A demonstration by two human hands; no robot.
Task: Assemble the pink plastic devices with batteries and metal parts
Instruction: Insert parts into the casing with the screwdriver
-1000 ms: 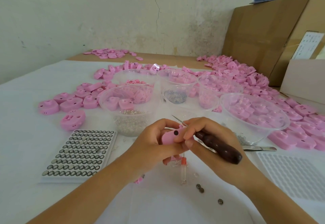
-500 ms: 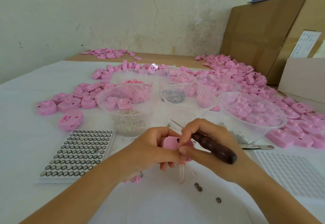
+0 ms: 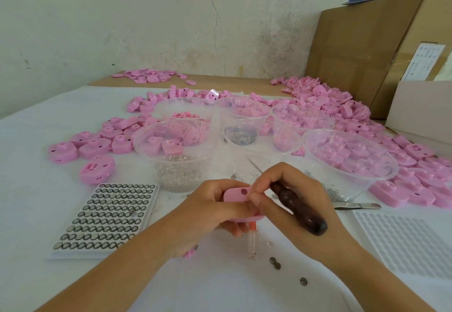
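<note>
held a pink device [image 3: 236, 194] just above the table [image 3: 36, 189], near its front edge, in the left hand [image 3: 210, 210], with fingers curled under it and thumb over its top. pinched the right end of the device between thumb and forefinger of the right hand [image 3: 293, 196]. gripped an awl [image 3: 298, 210] in that same right hand, with the dark wooden handle lying back toward the wrist and the thin metal tip pointing away at the bowls.

under the hands, flat on the table: a clear tube [image 3: 252, 240] with an orange cap, and three loose batteries [image 3: 272, 259] just right of it.

to the left: a white battery tray [image 3: 80, 254], nearly full, in neat rows.

behind the hands: several clear bowls, among them a parts bowl [image 3: 137, 140] with fine metal pieces, nearest on the left, and a wide shell bowl [image 3: 391, 172] with pink shells on the right.

right of the hands: tweezers [image 3: 357, 205] and a white dimpled tray [image 3: 403, 243].

farther back: a pile [image 3: 330, 106] of pink devices spread across the table, and cardboard boxes [image 3: 367, 49] against the wall.
</note>
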